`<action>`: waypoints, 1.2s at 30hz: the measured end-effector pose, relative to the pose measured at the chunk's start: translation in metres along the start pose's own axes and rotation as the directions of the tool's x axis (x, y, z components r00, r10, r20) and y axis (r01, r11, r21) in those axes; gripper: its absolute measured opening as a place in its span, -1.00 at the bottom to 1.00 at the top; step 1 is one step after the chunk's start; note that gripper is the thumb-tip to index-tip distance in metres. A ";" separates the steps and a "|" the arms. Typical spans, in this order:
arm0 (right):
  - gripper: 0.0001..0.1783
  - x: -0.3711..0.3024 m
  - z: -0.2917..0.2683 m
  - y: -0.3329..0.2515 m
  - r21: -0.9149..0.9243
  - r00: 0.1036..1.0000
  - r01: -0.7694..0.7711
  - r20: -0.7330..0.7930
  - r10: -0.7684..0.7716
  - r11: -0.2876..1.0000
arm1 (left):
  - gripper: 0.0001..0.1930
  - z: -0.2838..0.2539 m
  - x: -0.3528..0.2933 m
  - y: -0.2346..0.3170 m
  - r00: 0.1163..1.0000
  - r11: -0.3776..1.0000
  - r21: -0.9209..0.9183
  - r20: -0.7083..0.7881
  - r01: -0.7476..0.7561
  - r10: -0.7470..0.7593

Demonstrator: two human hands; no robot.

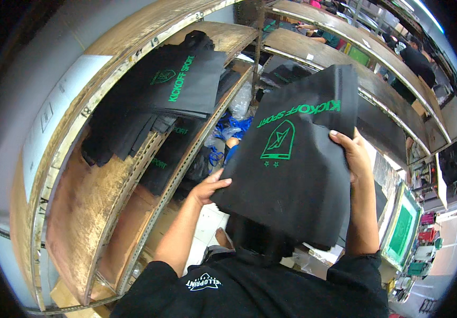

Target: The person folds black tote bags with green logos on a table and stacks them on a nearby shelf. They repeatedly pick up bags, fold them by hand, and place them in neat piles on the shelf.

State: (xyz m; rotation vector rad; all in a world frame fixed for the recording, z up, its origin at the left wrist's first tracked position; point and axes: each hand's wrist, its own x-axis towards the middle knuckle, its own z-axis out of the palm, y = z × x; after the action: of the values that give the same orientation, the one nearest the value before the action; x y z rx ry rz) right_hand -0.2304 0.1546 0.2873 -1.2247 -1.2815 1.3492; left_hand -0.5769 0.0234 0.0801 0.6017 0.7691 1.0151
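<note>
A stack of flat black bags [297,175] with green lettering and a green crest is held up in front of me, tilted. My left hand [212,186] grips its left edge, thumb on top and fingers underneath. On the opposite side my right hand [351,153] clasps the right edge, its thumb over the printed face and the other fingers hidden behind. More black bags [181,85] with the same green print lie piled on the wooden shelf to the left.
A metal-framed rack with wooden shelves [80,222] curves along the left. Below it lie clear plastic and blue cords [234,127]. Another shelf rack [345,37] stands behind, with people beyond it. At right is a green printing screen [402,228] near coloured containers [424,236].
</note>
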 end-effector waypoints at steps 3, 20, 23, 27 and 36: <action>-0.45 0.030 -0.013 0.045 -0.042 0.999 -0.021 0.026 0.022 0.999 | -0.27 -0.016 -0.020 0.037 0.991 0.971 0.238 -0.133 0.024 0.008; -0.49 0.020 0.060 0.182 0.147 0.945 -0.228 0.270 0.182 0.963 | -0.34 -0.048 -0.112 0.052 0.841 0.882 0.456 -0.518 0.117 0.156; -0.50 0.021 0.055 0.176 0.150 0.949 -0.203 0.272 0.157 0.967 | -0.28 -0.059 -0.129 0.059 0.895 0.978 0.209 -0.433 -0.016 0.107; -0.51 0.033 0.058 0.198 0.240 0.965 -0.162 0.239 0.104 0.957 | -0.10 -0.097 -0.135 -0.006 0.943 0.944 -0.247 -0.303 -0.220 0.140; -0.53 0.018 0.037 0.207 0.273 0.948 -0.261 0.252 0.193 0.926 | -0.01 -0.086 -0.125 -0.021 0.937 0.862 -0.370 -0.123 -0.348 0.326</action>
State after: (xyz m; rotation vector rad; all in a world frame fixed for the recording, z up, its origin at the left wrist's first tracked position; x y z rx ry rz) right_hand -0.2631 0.1519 0.0790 -1.0523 -1.0483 1.8222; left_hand -0.6736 -0.0905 0.0483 0.3686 0.4958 1.4725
